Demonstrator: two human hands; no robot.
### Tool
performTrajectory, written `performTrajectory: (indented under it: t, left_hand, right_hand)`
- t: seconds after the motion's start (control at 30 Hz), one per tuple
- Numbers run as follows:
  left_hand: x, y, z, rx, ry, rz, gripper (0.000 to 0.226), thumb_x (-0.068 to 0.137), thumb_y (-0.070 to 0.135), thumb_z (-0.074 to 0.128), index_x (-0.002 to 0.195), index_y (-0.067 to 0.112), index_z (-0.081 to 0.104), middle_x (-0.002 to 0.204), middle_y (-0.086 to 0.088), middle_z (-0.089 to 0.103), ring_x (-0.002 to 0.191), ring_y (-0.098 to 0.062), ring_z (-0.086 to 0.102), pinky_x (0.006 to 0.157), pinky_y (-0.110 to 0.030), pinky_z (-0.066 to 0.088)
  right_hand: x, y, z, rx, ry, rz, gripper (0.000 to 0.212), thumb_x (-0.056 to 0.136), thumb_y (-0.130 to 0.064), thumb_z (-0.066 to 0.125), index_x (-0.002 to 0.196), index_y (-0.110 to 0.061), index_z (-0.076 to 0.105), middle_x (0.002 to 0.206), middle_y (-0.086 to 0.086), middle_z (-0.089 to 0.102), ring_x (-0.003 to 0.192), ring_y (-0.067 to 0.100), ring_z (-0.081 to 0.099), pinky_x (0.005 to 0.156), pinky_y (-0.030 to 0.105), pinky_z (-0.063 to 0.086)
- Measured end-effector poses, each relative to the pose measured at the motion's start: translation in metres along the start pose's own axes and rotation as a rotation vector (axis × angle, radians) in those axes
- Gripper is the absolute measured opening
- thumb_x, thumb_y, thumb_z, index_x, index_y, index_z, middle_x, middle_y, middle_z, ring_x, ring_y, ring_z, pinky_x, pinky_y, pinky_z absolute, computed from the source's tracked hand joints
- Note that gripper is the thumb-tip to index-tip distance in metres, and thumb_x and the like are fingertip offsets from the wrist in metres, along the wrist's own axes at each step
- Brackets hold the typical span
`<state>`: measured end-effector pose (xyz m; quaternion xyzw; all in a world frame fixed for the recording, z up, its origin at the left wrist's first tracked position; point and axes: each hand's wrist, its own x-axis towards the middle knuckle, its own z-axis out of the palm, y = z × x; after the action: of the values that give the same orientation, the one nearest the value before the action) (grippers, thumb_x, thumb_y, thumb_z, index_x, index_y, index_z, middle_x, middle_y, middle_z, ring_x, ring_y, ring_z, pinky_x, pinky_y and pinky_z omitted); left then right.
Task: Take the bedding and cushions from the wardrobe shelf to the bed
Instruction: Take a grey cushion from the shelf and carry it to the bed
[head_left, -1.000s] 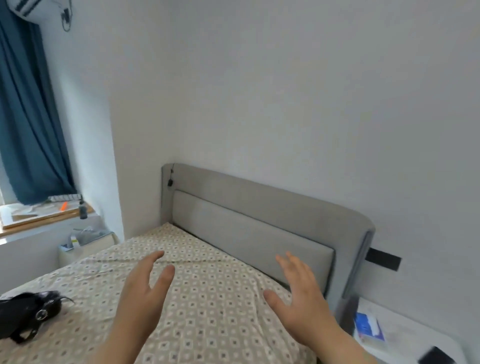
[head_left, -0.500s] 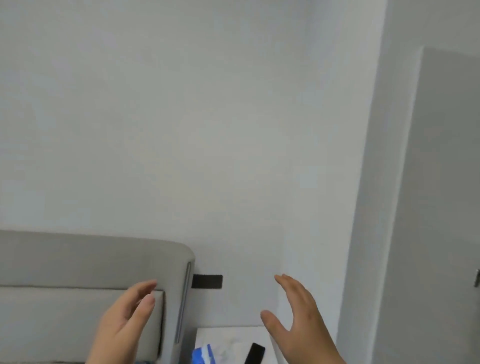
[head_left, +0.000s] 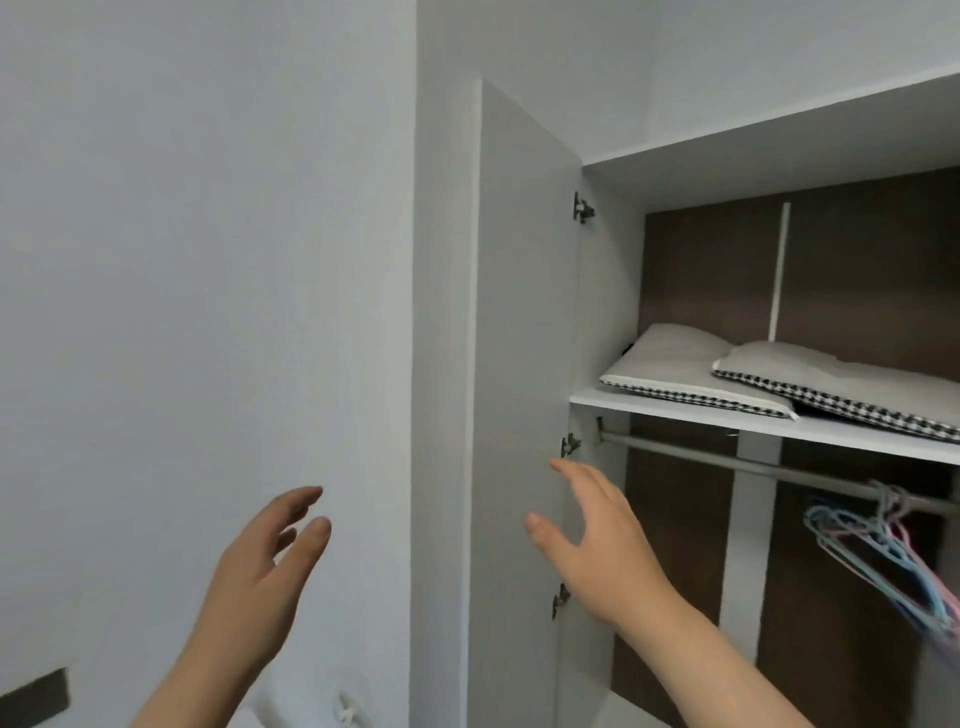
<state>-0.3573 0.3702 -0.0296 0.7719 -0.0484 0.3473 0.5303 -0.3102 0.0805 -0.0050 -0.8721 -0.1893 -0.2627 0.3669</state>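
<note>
Two flat grey cushions with black-and-white houndstooth edges lie on the white wardrobe shelf (head_left: 675, 410) at the upper right. The left cushion (head_left: 670, 364) sits near the wardrobe's side wall, and the right cushion (head_left: 852, 379) overlaps it and runs off the frame. My left hand (head_left: 260, 577) is raised in front of the bare wall, fingers apart, holding nothing. My right hand (head_left: 597, 540) is raised below the shelf, in front of the open door's hinge edge, fingers spread and empty. The bed is out of view.
The wardrobe door (head_left: 524, 364) stands open, edge toward me, between my hands and the shelf. A metal rail (head_left: 753, 467) under the shelf carries several pastel hangers (head_left: 883, 551). A dark wall plate (head_left: 36, 696) shows at the bottom left.
My view has swung right from the bed and headboard, past the nightstand, to the open wardrobe. Both hands stayed raised and open throughout.
</note>
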Motion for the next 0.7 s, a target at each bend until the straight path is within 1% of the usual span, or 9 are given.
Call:
performTrajectory:
  t: [0.07,0.13,0.3,0.37,0.43,0.5,0.57,0.63,0.7]
  left_hand:
    - [0.015,-0.005,0.022,-0.05,-0.092,0.007,0.057,0.065,0.068,0.044,0.117,0.046,0.054,0.13,0.012,0.057,0.12,-0.013,0.052,0.091,-0.03,0.038]
    - [0.027,-0.007,0.047,-0.101,-0.172,0.029,0.055,0.065,0.069,0.044,0.115,0.048,0.053,0.131,0.013,0.056,0.121,-0.013,0.052,0.092,-0.031,0.039]
    - [0.04,0.006,0.131,-0.22,-0.364,0.087,0.064,0.066,0.069,0.044,0.122,0.041,0.053,0.133,0.009,0.055,0.123,-0.014,0.05,0.093,-0.032,0.038]
    - [0.04,0.018,0.169,-0.262,-0.43,0.125,0.058,0.075,0.063,0.049,0.126,0.036,0.053,0.136,0.006,0.054,0.125,-0.017,0.049,0.095,-0.033,0.038]
    - [0.04,0.03,0.206,-0.292,-0.498,0.141,0.045,0.089,0.047,0.053,0.13,0.028,0.053,0.138,0.003,0.052,0.129,-0.02,0.047,0.098,-0.033,0.037]
    - [0.041,0.043,0.237,-0.346,-0.538,0.165,0.046,0.086,0.048,0.055,0.126,0.028,0.054,0.134,0.004,0.054,0.128,-0.019,0.047,0.102,-0.032,0.036]
    - [0.043,0.056,0.264,-0.369,-0.564,0.183,0.052,0.078,0.051,0.051,0.124,0.028,0.055,0.131,0.005,0.055,0.126,-0.018,0.049,0.104,-0.033,0.037]
    - [0.048,0.066,0.291,-0.372,-0.586,0.21,0.054,0.076,0.055,0.05,0.123,0.03,0.055,0.127,0.007,0.056,0.124,-0.016,0.05,0.104,-0.035,0.038]
    - [0.051,0.075,0.317,-0.381,-0.613,0.237,0.053,0.071,0.064,0.047,0.117,0.038,0.055,0.125,0.01,0.057,0.123,-0.012,0.051,0.105,-0.038,0.039]
  right_hand:
    - [-0.006,0.007,-0.009,-0.05,0.052,0.05,0.064,0.091,-0.046,0.058,0.148,-0.031,0.031,0.148,-0.017,0.032,0.139,0.002,0.021,0.108,0.019,0.018]
    - [-0.016,0.013,-0.018,-0.104,0.088,0.104,0.064,0.091,-0.047,0.056,0.148,-0.032,0.03,0.151,-0.017,0.031,0.139,0.0,0.019,0.107,0.019,0.018]
    - [-0.044,0.041,-0.062,-0.251,0.201,0.269,0.062,0.091,-0.048,0.055,0.147,-0.035,0.032,0.152,-0.017,0.031,0.14,0.002,0.021,0.105,0.021,0.02]
    - [-0.052,0.054,-0.084,-0.302,0.257,0.338,0.061,0.091,-0.048,0.055,0.146,-0.035,0.032,0.152,-0.015,0.032,0.141,0.005,0.025,0.107,0.025,0.023]
    - [-0.06,0.068,-0.104,-0.341,0.315,0.387,0.06,0.091,-0.048,0.056,0.145,-0.034,0.034,0.152,-0.013,0.034,0.14,0.008,0.03,0.11,0.028,0.027]
    - [-0.063,0.079,-0.121,-0.35,0.36,0.414,0.062,0.089,-0.051,0.056,0.145,-0.033,0.036,0.15,-0.012,0.039,0.138,0.009,0.034,0.113,0.036,0.032]
    - [-0.064,0.089,-0.137,-0.376,0.399,0.44,0.07,0.081,-0.061,0.05,0.143,-0.033,0.038,0.146,-0.012,0.042,0.135,0.008,0.037,0.113,0.042,0.035]
    - [-0.063,0.103,-0.155,-0.391,0.448,0.45,0.078,0.074,-0.068,0.043,0.143,-0.031,0.04,0.146,-0.011,0.043,0.135,0.009,0.036,0.112,0.037,0.033]
    - [-0.061,0.122,-0.171,-0.392,0.476,0.459,0.073,0.079,-0.063,0.05,0.143,-0.029,0.041,0.146,-0.009,0.043,0.136,0.01,0.034,0.107,0.027,0.029]
